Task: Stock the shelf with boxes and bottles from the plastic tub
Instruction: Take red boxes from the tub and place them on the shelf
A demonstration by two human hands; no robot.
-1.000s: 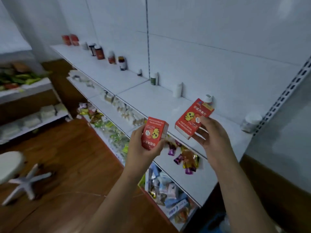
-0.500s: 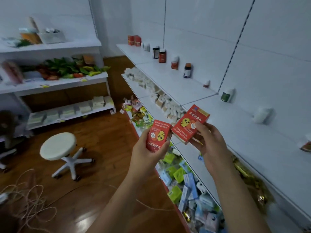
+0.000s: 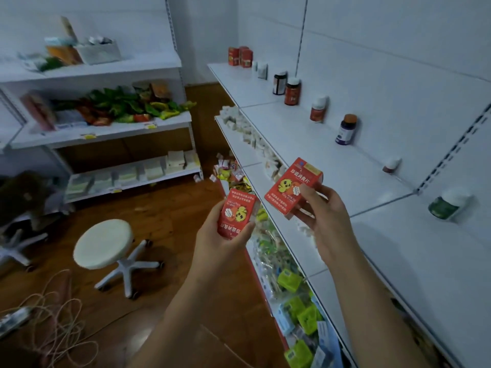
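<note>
My left hand grips a small red box with a yellow chick on it, held upside down. My right hand holds a second, matching red box, tilted, just in front of the white top shelf. Along the back of that shelf stand spaced bottles: a dark jar, a red-brown jar, a white-capped red bottle, a purple bottle and a green jar. Two red boxes stand at its far end. The plastic tub is out of view.
Lower shelves on the right are packed with small packets and green boxes. A white stool stands on the wooden floor at left, loose cord beside it. Another white rack with green and red packets lines the far wall.
The view has swung left along the aisle, bringing the stool, the far rack and the shelf's far end into sight. Both hands keep their boxes held close together.
</note>
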